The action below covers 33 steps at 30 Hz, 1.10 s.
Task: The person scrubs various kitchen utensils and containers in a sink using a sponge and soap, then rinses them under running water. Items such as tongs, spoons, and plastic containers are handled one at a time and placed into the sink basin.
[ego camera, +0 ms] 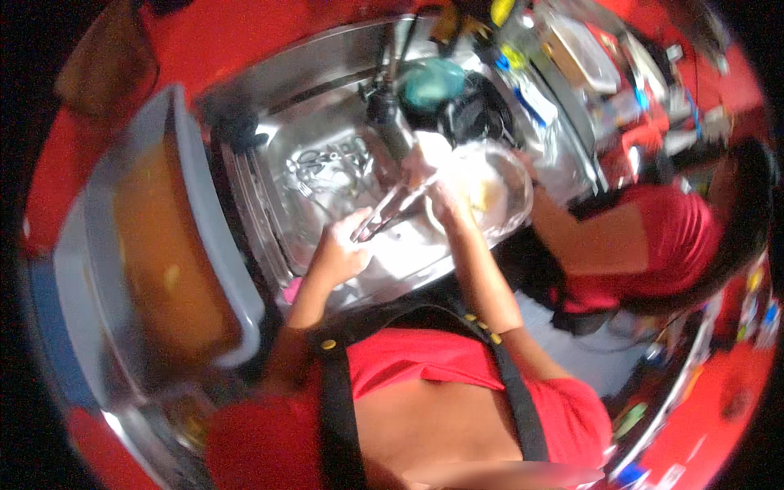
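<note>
Over a stainless steel double sink [278,184], my left hand [343,248] grips the near ends of several metal utensils [389,214], blurred, perhaps tongs or cutlery. Their far ends reach toward my right hand [446,196], which lies in glare near the sink divider; whether it grips anything is unclear. A pale item, maybe a sponge or cloth [432,150], shows just beyond it. Scissors and other metal utensils [331,159] lie in the left basin. A clear round bowl [511,202] with something yellowish inside is right of my right hand.
A grey tub [211,233] of orange-brown liquid stands at left. Behind the right basin are a teal bowl [433,82] and dark cookware [478,113]. A co-worker in a red sleeve [680,245] reaches in from the right. A pink item [294,289] sits at the sink's near left edge.
</note>
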{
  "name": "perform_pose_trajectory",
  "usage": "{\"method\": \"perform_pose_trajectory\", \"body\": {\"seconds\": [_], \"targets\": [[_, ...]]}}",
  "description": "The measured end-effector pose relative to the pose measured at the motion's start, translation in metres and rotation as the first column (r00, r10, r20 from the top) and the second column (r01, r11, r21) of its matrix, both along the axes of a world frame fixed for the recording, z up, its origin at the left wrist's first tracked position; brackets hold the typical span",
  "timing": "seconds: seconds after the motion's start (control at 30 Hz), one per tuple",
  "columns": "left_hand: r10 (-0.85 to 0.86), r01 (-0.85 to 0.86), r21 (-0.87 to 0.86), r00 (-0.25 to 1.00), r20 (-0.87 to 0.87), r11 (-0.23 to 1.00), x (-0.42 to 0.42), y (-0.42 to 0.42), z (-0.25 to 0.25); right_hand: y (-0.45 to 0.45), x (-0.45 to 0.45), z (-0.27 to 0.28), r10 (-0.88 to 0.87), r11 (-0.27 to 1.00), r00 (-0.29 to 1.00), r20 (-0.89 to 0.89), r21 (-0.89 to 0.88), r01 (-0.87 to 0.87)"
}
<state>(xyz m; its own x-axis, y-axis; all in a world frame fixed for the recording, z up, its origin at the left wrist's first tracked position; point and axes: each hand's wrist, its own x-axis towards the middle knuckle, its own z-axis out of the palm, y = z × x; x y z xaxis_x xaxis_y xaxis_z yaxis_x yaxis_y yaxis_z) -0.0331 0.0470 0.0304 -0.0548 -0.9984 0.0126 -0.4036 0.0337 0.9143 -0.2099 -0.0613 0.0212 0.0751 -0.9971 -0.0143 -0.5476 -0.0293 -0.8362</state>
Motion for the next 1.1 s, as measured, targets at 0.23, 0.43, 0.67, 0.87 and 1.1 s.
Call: {"method": "perform_pose_trajectory", "body": {"seconds": [0.23, 0.43, 0.67, 0.87, 1.1], "targets": [[-0.055, 0.055, -0.003, 0.996, 0.063, 0.998, -0.014, -0.006, 0.026, 0.018, -0.004, 0.045, 0.053, 0.997, 0.987, 0.151, -0.061, -0.044], [0.006, -0.003, 0.111, 1.000, -0.020, 0.994, -0.010, -0.001, 0.059, 0.021, 0.015, 0.041, -0.175, 0.977, 0.538, 0.825, 0.214, -0.010], [-0.002, 0.004, 0.035, 0.999, -0.039, 0.999, -0.004, -0.007, 0.030, -0.023, -0.001, 0.045, -0.171, 0.937, 0.827, 0.535, -0.171, 0.305], [0.177, -0.177, -0.049, 0.984, 0.001, 0.983, 0.010, -0.015, 0.038, -0.049, -0.037, 0.057, -0.331, 0.931, 0.806, 0.490, 0.029, 0.364], [0.146, -0.146, 0.018, 0.989, -0.036, 0.989, 0.006, -0.023, 0.053, -0.020, 0.001, 0.063, -0.065, 0.769, 0.998, -0.005, -0.638, 0.047]]}}
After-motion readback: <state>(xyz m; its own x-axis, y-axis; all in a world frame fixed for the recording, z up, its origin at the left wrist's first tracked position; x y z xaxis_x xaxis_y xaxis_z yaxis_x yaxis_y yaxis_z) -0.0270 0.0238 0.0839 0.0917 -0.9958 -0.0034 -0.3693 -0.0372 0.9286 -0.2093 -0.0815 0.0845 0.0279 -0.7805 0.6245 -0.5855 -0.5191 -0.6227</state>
